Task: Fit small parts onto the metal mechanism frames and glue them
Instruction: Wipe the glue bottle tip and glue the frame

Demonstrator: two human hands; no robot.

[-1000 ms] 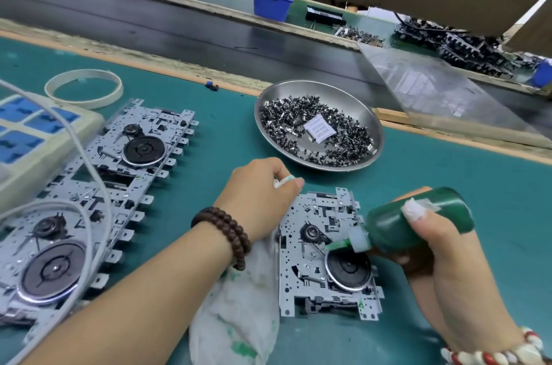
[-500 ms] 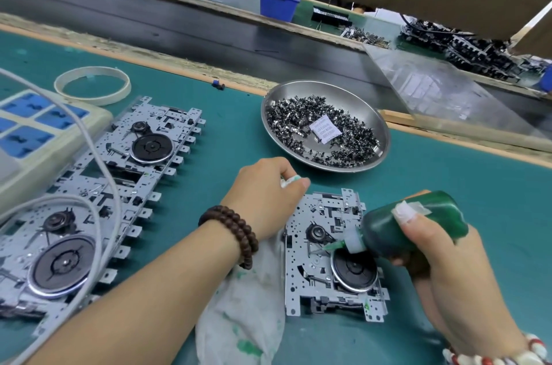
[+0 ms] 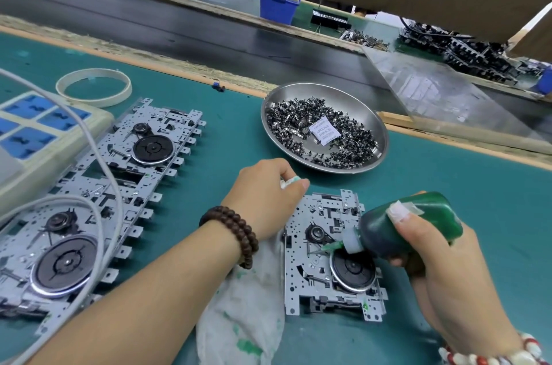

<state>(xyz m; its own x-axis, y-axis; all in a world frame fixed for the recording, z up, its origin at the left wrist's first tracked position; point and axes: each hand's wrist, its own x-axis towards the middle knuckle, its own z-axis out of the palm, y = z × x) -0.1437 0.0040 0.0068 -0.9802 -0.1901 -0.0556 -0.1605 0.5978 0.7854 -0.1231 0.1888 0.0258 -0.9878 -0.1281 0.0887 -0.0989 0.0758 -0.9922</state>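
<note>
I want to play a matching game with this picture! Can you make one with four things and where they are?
Things:
1. glue bottle
2. metal bowl
3. white ring
4. stained rag

Places:
A. far left on the mat
B. under the left wrist
C. in the right hand
D. beyond the left hand, full of small parts

Pairs: 1-C, 2-D, 3-A, 4-B

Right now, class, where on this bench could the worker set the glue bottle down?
Bare green mat lies right of the metal frame and below the steel bowl. Another strip runs between the bowl and the frames on the left. The left side is crowded.
</note>
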